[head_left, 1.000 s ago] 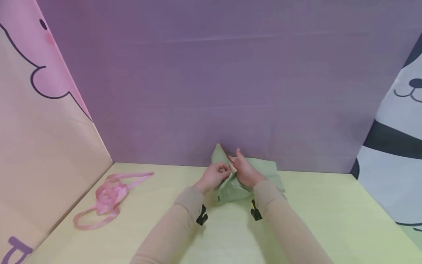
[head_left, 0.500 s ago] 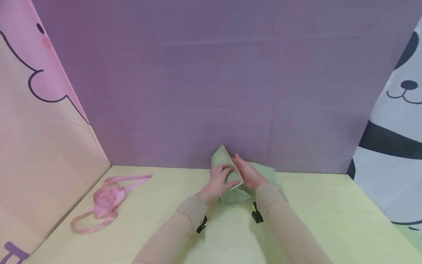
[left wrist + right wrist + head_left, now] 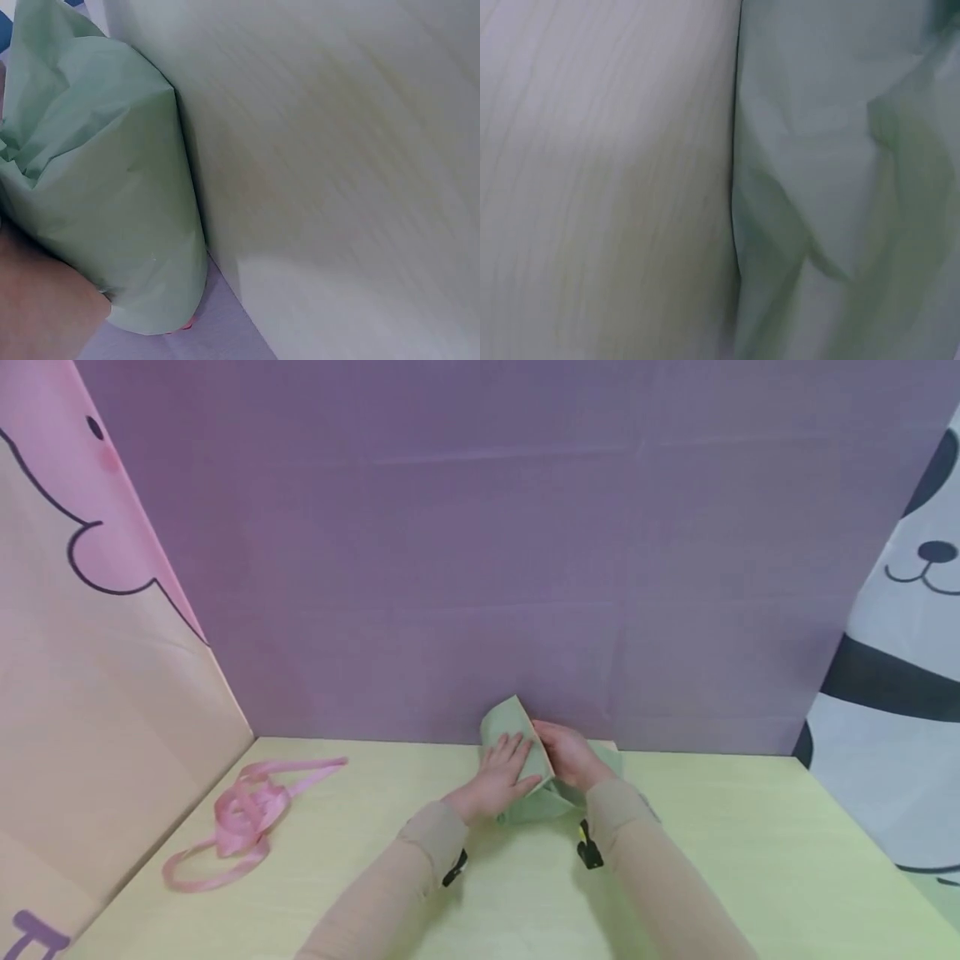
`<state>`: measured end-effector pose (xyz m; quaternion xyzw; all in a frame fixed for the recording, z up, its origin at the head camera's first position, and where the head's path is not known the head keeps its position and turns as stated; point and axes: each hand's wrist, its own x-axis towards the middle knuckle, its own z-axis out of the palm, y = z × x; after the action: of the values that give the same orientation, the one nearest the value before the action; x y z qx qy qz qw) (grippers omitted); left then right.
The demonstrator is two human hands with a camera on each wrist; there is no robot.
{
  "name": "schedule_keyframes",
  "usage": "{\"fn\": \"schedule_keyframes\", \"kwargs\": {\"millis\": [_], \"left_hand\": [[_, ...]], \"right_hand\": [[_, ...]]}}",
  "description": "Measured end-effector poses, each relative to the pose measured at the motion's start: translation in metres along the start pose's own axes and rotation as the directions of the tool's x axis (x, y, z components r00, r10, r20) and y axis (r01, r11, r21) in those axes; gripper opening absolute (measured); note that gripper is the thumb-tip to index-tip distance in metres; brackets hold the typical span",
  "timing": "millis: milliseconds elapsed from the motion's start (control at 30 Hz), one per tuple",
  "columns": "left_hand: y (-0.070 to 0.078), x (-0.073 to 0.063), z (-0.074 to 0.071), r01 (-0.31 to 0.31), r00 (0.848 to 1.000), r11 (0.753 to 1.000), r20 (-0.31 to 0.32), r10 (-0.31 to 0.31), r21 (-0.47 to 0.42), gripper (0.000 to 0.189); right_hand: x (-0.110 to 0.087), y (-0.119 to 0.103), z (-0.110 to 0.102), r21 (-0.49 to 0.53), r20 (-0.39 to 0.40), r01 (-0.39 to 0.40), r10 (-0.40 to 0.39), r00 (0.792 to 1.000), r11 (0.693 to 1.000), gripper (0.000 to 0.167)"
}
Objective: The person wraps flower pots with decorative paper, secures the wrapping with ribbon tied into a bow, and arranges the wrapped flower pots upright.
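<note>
A sheet of light green wrapping paper [image 3: 509,719] is folded into a bundle at the table's back edge. My left hand [image 3: 491,782] rests flat on its left flap, fingers spread. On the other side, my right hand [image 3: 572,757] holds the flap's right edge, with its fingertips partly hidden behind the paper. The left wrist view shows the rounded green paper bundle [image 3: 142,202], part of the left hand [image 3: 45,300], and a sliver of something red at the bundle's end. Creased green paper [image 3: 810,180] fills the right half of the right wrist view. The bundle's contents are hidden.
A loose pink ribbon [image 3: 243,814] lies in loops at the left of the pale yellow table [image 3: 720,852]. A purple wall panel [image 3: 480,552] stands directly behind the bundle. Side panels with cartoon figures flank the table.
My left hand has gone from pinching the paper's edge to lying flat on the folded-over flap. The flap has swung to the right, and the loose paper at right shows less.
</note>
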<state>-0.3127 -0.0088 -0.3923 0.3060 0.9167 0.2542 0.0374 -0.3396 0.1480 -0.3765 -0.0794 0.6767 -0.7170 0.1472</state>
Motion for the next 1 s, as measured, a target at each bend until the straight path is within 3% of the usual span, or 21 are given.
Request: {"fn": "schedule_keyframes", "kwargs": {"millis": [200, 467, 633, 767, 867, 933, 1000], "left_hand": [[-0.001, -0.001, 0.003, 0.034, 0.999, 0.999, 0.009, -0.034, -0.012, 0.075], [-0.003, -0.002, 0.007, -0.006, 0.999, 1.000, -0.053, 0.007, 0.023, 0.082], [-0.003, -0.003, 0.009, -0.013, 0.998, 1.000, -0.068, 0.013, 0.008, 0.080], [-0.002, -0.002, 0.007, -0.020, 0.999, 1.000, -0.041, 0.019, -0.019, 0.080], [-0.001, -0.001, 0.004, -0.017, 1.000, 0.999, -0.023, 0.016, -0.040, 0.081], [-0.002, -0.001, 0.002, -0.016, 1.000, 0.999, -0.019, 0.015, -0.049, 0.082], [-0.003, -0.002, 0.002, -0.015, 1.000, 0.998, -0.014, 0.014, -0.061, 0.083]], "right_hand": [[-0.001, 0.002, 0.002, -0.088, -0.246, -0.035, 0.012, 0.969, 0.996, 0.040], [-0.001, 0.007, -0.001, -0.144, -0.352, -0.042, -0.011, 0.936, 0.989, 0.030], [-0.002, 0.008, -0.002, -0.226, -0.396, -0.099, 0.002, 0.918, 0.969, 0.026], [-0.008, 0.003, -0.008, -0.284, -0.330, -0.182, 0.082, 0.940, 0.941, 0.008], [-0.012, -0.003, -0.015, -0.281, -0.164, -0.212, 0.171, 0.971, 0.936, 0.018], [-0.015, -0.007, -0.019, -0.266, -0.058, -0.223, 0.215, 0.975, 0.938, 0.024], [-0.017, -0.010, -0.022, -0.271, 0.021, -0.246, 0.262, 0.965, 0.930, 0.024]]}}
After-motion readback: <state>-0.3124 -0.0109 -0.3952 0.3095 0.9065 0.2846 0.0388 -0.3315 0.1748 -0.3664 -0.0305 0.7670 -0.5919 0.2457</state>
